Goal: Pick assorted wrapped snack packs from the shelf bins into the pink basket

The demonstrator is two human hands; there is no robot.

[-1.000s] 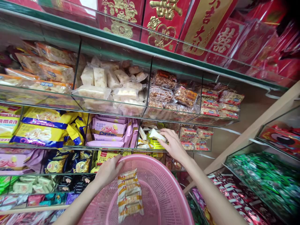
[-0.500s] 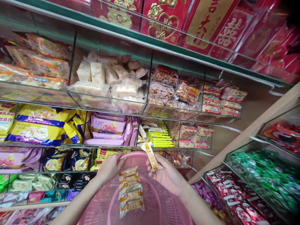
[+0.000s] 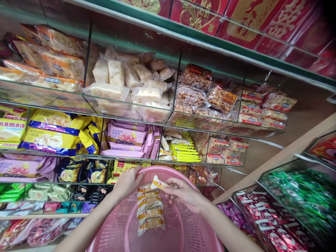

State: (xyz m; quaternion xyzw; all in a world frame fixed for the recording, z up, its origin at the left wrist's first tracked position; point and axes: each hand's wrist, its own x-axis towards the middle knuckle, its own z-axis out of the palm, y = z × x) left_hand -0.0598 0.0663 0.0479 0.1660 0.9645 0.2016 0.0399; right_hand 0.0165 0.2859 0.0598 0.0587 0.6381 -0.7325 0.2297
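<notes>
My left hand point(image 3: 127, 182) is closed over the far left rim of a pink plastic basket point(image 3: 203, 224) with perforated walls. Held between the thumb and fingers of my right hand point(image 3: 183, 193) is a small white-and-orange wrapped snack bar point(image 3: 158, 183), above the far inside of the basket. Just below it, several matching wrapped bars point(image 3: 151, 213) lie in an overlapping row on the basket's bottom. My right fingers partly hide the held bar.
Glass shelf bins ahead hold white packets point(image 3: 115, 75), nut bars point(image 3: 191, 96), purple cookie packs point(image 3: 128, 134) and bright yellow-green sticks point(image 3: 185, 150). On the right are red wrapped sweets point(image 3: 270, 224) and green ones point(image 3: 304, 189). Red gift bags point(image 3: 249, 21) hang overhead.
My right hand has moved down and left, bringing the wrapped bar from near the shelf edge to above the row in the basket. The view has shifted slightly. My left hand stays on the rim.
</notes>
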